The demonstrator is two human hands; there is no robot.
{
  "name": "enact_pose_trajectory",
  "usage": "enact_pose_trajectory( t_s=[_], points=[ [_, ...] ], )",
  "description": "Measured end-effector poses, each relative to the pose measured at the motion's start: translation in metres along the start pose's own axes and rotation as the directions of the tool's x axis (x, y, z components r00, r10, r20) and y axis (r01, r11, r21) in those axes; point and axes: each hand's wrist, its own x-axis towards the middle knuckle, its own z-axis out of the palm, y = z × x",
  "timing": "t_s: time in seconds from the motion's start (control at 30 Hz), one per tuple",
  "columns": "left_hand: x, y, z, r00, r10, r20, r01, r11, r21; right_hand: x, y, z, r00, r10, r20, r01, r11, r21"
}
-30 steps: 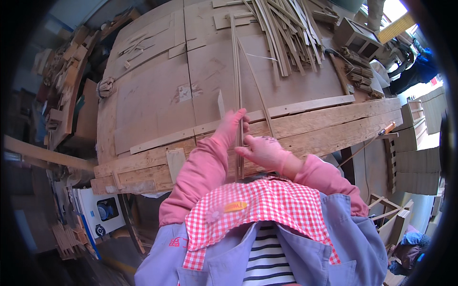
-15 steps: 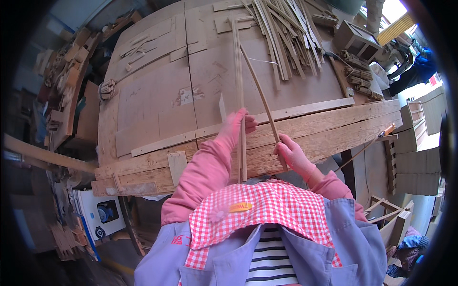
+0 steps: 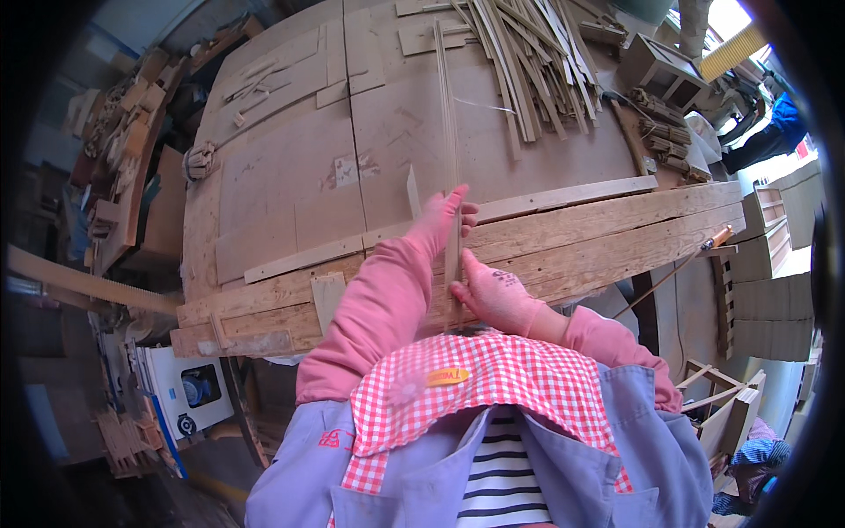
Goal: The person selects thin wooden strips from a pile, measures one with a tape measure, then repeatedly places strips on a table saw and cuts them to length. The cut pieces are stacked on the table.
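A long, thin bundle of wooden strips (image 3: 447,114) runs from close to my chest out over the workbench. My left hand (image 3: 443,220), in a pink glove, is wrapped round the bundle above the bench's front beam. Closer to my body, my right hand (image 3: 500,295), gloved alike, grips the same strips with thumb and fingers. The strips lie closely side by side, so single ones are hard to tell apart. Just left of my left hand, a short pointed wood piece (image 3: 413,192) stands up at the bench's front batten (image 3: 563,200).
A heap of loose strips (image 3: 528,79) lies at the far right of the bench. Flat panels (image 3: 290,66) and small offcuts are at the far left. A wooden-handled tool (image 3: 717,238) rests at the right end of the thick front beam (image 3: 616,233).
The separate strip in my right hand has swung left against the bundle. My right hand has moved left with it, close below my left hand.
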Motion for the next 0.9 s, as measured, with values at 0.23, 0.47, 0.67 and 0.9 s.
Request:
enact_pose_trajectory(
  t_s=[0.23, 0.47, 0.67, 0.9],
  points=[
    [-0.023, 0.043, -0.038, 0.986, 0.154, 0.07, -0.158, 0.986, 0.051, 0.033, 0.023, -0.024, 0.993, 0.05, -0.107, 0.02, 0.825, 0.566],
    [-0.087, 0.089, -0.012, 0.797, 0.575, 0.186, -0.571, 0.817, -0.081, 0.085, -0.047, -0.116, 0.881, -0.303, -0.363, 0.472, 0.508, 0.721],
    [-0.106, 0.092, 0.009, 0.753, 0.605, 0.259, -0.627, 0.779, 0.006, 0.078, -0.125, -0.153, 0.719, -0.634, -0.285, 0.529, 0.233, 0.816],
    [-0.145, 0.137, -0.01, 0.793, 0.499, 0.351, -0.59, 0.482, 0.648, 0.064, -0.135, -0.159, 0.68, -0.723, -0.127, 0.54, 0.376, 0.752]
  ],
)
